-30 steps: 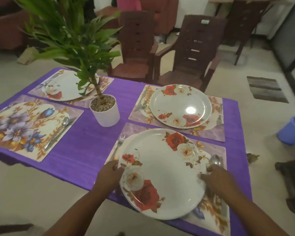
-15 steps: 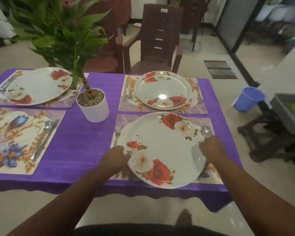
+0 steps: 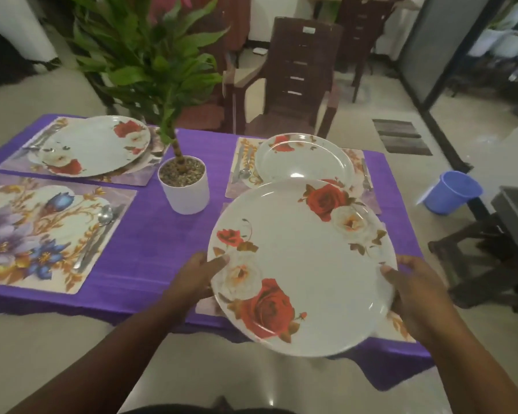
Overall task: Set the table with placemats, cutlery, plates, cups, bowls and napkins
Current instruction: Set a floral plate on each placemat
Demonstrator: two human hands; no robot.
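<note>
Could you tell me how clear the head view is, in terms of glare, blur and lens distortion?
Head view: dim, soft indoor light; a small glare spot on the far plate and faint sheen on the held plate; the left hand and right hand are slightly smeared, as is the plant; wide-angle bending curves the purple tablecloth edge.

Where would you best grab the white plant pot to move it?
Judging by shape, grip the white pot's smooth round wall, low down, from the near side. Leaves spread wide above and gravel fills the top, so a hand from above would meet the plant.
</note>
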